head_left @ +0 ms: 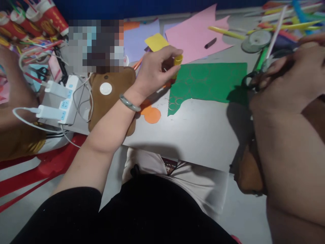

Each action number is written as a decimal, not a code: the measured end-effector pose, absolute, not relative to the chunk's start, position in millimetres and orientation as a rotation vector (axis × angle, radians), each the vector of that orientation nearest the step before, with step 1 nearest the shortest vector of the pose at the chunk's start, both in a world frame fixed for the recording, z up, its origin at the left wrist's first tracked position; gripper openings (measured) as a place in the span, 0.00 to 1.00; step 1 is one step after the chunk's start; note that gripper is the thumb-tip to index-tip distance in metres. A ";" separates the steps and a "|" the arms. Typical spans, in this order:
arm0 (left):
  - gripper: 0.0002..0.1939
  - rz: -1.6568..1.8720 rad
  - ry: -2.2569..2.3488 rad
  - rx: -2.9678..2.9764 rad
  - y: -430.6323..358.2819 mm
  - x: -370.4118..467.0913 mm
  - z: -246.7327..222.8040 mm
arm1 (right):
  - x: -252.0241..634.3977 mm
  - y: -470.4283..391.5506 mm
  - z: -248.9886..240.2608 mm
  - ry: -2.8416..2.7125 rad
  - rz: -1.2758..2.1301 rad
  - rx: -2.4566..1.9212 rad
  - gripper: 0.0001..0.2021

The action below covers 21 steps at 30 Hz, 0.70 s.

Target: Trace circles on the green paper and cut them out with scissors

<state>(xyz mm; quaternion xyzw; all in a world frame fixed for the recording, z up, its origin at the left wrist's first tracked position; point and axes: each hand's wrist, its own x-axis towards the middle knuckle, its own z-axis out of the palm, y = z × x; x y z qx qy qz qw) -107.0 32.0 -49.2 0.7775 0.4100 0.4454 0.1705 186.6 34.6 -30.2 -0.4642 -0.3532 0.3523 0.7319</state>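
Observation:
My left hand (pixel 162 66), with a bangle on the wrist, pinches a small yellow cylinder (pixel 178 60) between thumb and fingers; its lower part is hidden. It hovers by the left edge of a green sheet (pixel 210 81) marked with circle outlines. Below that hand lie cut orange paper circles (pixel 152 115). At the far right, my right hand (pixel 286 73) has its fingers curled at black-handled scissors (pixel 250 81); blur and the fingers hide most of them. Close by, a pale thin stick (pixel 278 34) slants upward and a green pen (pixel 262 58) shows.
Pink paper (pixel 195 34) with a black marker cap (pixel 210 43) lies behind, beside lilac paper (pixel 142 39) and a yellow piece (pixel 156 42). A power strip (pixel 69 100) with cables and a brown cushion (pixel 111 105) stand left. Another person's arm (pixel 17 81) reaches in at far left.

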 end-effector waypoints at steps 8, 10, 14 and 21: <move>0.17 1.214 1.342 2.066 21.3 -108.4 -43.8 | 189.7 51.6 -52.8 -0.857 0.664 -0.939 0.25; 0.20 1.209 1.409 2.007 19.4 -107.3 -40.9 | 195.8 60.0 -66.3 -0.900 0.663 -0.977 0.22; 0.24 1.206 1.433 1.978 15.7 -108.5 -37.9 | 201.0 64.5 -80.4 -0.964 0.738 -0.982 0.17; 0.24 1.283 1.295 2.076 16.2 -120.5 -44.4 | 186.6 49.9 -71.2 -1.015 0.752 -0.942 0.13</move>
